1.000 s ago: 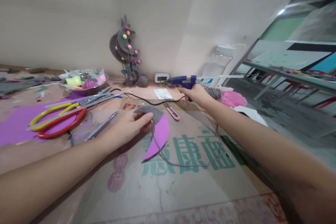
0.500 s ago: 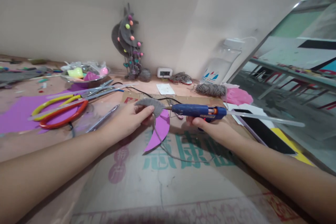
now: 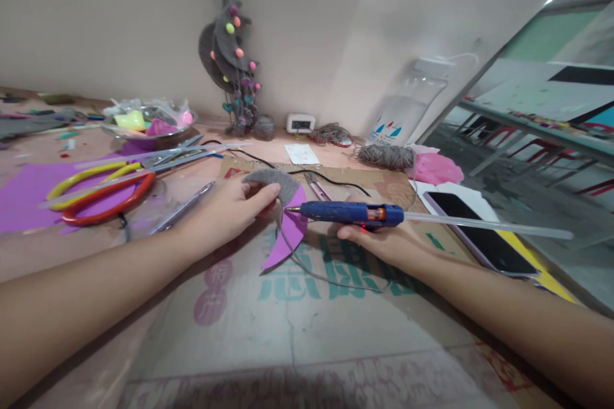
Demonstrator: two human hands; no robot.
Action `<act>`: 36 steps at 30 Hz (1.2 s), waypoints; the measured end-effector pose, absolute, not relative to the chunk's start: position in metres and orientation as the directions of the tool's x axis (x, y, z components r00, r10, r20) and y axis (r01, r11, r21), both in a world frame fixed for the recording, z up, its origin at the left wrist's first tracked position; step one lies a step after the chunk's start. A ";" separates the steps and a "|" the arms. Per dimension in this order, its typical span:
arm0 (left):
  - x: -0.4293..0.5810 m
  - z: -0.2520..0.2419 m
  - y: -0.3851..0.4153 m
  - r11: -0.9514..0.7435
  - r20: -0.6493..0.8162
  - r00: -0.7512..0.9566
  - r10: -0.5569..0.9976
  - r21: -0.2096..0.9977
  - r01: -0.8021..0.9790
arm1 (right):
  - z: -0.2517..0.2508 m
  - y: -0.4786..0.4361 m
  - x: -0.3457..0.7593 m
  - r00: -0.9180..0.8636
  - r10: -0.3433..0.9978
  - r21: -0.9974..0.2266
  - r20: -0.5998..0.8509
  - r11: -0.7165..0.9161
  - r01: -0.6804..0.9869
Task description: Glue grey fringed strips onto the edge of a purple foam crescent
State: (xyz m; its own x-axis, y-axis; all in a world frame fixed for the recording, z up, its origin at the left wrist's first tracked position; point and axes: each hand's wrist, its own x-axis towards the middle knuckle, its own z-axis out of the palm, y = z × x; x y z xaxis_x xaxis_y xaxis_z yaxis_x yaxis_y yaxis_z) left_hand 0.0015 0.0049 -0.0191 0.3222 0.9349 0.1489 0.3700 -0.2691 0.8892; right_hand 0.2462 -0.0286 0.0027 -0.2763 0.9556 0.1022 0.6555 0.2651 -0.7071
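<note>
On the cardboard (image 3: 215,348), a loop of gray yarn (image 3: 311,274) lies nearest. Over the cardboard's far half, the crescent (image 3: 295,230) is probably light, thin and easily creased; its gray end suits holding. Its long axis runs near to far, purple tip pointing near-left. The left hand (image 3: 233,204) pinches the gray end; the right hand (image 3: 378,244) grips the glue gun (image 3: 345,212), nozzle leftward.

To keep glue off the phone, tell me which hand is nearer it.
Right: the right hand, gripping the glue gun, is left of the phone; the left hand, pinching the crescent, is farther left.
</note>
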 end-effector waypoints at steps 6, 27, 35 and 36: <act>0.002 -0.020 0.005 -0.304 0.169 0.334 0.927 0.861 0.408 | -0.002 -0.027 0.247 -0.268 0.960 -0.705 0.081 0.246 0.665; 0.001 -0.021 0.004 -0.309 0.153 0.367 0.918 0.855 0.416 | 0.000 -0.029 0.243 -0.253 0.967 -0.755 0.010 0.173 0.632; 0.001 -0.018 0.004 -0.311 0.150 0.366 0.919 0.845 0.434 | 0.000 -0.030 0.241 -0.259 0.965 -0.777 0.040 0.194 0.599; 0.001 -0.019 0.004 -0.310 0.149 0.363 0.920 0.843 0.439 | -0.001 -0.029 0.242 -0.258 0.965 -0.766 0.043 0.198 0.612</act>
